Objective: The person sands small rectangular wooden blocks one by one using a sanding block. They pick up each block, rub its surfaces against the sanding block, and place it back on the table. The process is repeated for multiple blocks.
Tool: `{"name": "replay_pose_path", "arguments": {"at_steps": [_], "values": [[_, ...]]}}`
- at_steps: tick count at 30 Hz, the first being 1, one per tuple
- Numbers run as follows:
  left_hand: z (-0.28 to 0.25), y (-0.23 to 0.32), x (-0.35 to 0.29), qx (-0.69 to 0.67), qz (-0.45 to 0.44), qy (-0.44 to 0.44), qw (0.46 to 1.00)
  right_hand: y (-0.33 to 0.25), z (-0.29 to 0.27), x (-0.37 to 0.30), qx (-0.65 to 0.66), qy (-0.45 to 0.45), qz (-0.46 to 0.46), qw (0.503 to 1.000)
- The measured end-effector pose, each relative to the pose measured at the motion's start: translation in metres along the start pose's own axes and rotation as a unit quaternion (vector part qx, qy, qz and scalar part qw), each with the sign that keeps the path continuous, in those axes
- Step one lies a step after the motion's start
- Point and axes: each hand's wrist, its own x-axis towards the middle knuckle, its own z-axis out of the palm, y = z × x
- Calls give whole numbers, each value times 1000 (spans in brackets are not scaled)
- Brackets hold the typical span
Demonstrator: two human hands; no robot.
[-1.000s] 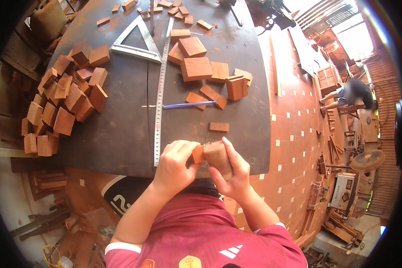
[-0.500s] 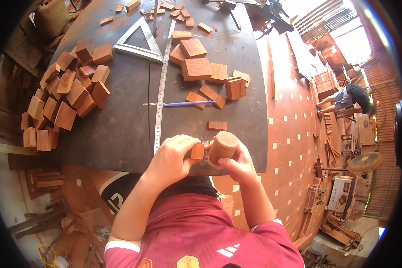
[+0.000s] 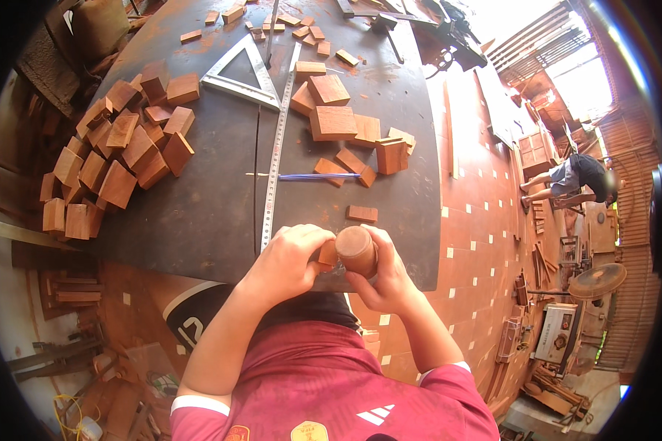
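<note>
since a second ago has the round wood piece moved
Yes. The round piece has tipped upright in the hands and edged right, away from the steel ruler.

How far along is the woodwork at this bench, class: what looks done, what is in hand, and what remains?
Looks done: a heap of cut wooden blocks lies at the left of the dark table. In hand: the left hand grips a small block against a rounded wooden piece held by the right hand. Left: loose blocks beside the steel ruler and pencil lie untouched.

One head-worn fisheye view looks steeply down — close over the hands (image 3: 331, 264) at the near edge of the bench (image 3: 221, 213). Straight lines bend toward its rim; the workshop floor (image 3: 485, 220) fills the right side.
</note>
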Motion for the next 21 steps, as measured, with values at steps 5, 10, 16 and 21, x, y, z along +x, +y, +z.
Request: {"name": "replay_pose_path", "arguments": {"at_steps": [5, 10, 16, 21], "values": [[-1, 0, 1, 30, -4, -16, 999, 4, -5, 3, 8, -8, -2, 1000], [0, 0, 1, 34, 3, -4, 999, -5, -7, 1, -10, -52, -58, 997], [4, -5, 0, 32, 4, -2, 999, -6, -10, 7, -29, -43, -58, 997], [3, 2, -1, 38, -9, 1, 999, 2, -11, 14, -37, 0, -40, 999]]}}
